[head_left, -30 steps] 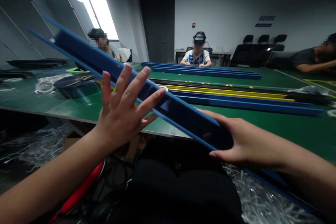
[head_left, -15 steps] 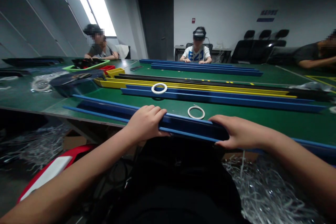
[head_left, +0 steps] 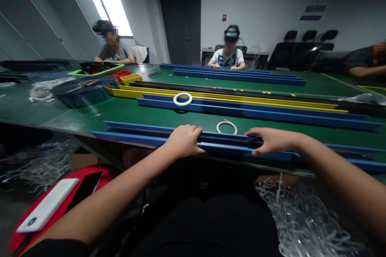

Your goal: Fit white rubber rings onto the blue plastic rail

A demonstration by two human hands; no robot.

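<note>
A long blue channel strip with a dark inside lies along the near edge of the green table. My left hand grips it near the middle, fingers over the far rim and thumb on the near side. Farther right, my right hand holds the same strip between fingers and thumb. A white ring of tape lies just beyond the strip, between my hands. Another white tape ring rests on a second blue strip farther back.
Yellow strips and black strips lie behind, with more blue strips beyond. A dark blue roll and a green tray stand left. People sit across the table and at both sides. White scraps hang below right.
The held strip has shifted right and its left end now lies closer to level with the table edge. Both hands have moved slightly right with it. The view has tilted a little.
</note>
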